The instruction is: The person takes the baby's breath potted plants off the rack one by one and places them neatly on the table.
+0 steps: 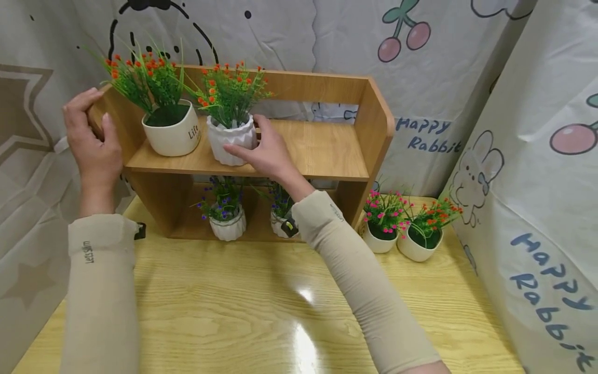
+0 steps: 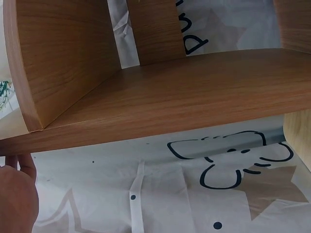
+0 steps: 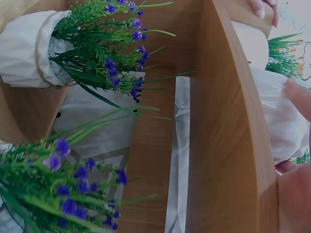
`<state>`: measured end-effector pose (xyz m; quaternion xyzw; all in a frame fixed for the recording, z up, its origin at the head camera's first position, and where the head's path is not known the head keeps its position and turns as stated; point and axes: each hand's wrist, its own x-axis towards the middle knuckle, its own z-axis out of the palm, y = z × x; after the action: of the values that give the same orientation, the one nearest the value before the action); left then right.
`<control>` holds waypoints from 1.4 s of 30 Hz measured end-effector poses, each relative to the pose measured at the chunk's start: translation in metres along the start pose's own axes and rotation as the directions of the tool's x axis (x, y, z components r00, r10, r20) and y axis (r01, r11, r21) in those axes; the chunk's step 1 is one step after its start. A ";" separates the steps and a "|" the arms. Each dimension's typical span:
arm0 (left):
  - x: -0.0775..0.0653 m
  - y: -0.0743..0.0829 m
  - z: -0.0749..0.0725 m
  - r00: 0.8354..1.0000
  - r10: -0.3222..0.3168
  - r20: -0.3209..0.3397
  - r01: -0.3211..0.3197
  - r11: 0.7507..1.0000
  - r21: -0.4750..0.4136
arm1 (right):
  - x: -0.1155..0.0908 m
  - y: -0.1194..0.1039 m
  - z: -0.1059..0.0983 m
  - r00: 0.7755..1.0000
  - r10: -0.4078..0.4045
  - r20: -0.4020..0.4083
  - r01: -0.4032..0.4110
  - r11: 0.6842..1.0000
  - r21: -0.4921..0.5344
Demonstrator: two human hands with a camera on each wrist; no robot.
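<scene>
Holding at wooden shelf [image 1: 322, 150] | ridged white pot [image 1: 226, 143], upper level, is clamped by right grip [image 1: 272, 153] | left end is clasped by left grip [image 1: 95, 143] | pink-flowered pot [image 1: 379, 244] is seen right of shelf

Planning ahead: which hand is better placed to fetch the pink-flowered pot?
Probably the right hand: though holding a ridged pot, it's nearer; the left hand grips the shelf's opposite end.
</scene>
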<state>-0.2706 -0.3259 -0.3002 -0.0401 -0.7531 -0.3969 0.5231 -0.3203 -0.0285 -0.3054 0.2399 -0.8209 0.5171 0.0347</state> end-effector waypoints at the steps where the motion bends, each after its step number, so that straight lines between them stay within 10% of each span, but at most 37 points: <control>1: 0.000 0.001 -0.001 1.000 -0.002 0.001 0.002 1.000 -0.002 | -0.001 0.001 -0.002 1.000 -0.003 -0.004 0.003 1.000 -0.001; 42: 0.003 -0.006 -0.003 1.000 0.012 0.014 -0.012 1.000 -0.014 | -0.138 0.026 -0.084 0.990 -0.074 -0.119 0.071 0.997 -0.026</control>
<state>-0.2730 -0.3330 -0.3010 -0.0511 -0.7537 -0.3988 0.5199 -0.2259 0.1028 -0.3306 0.2377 -0.8136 0.5201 0.1051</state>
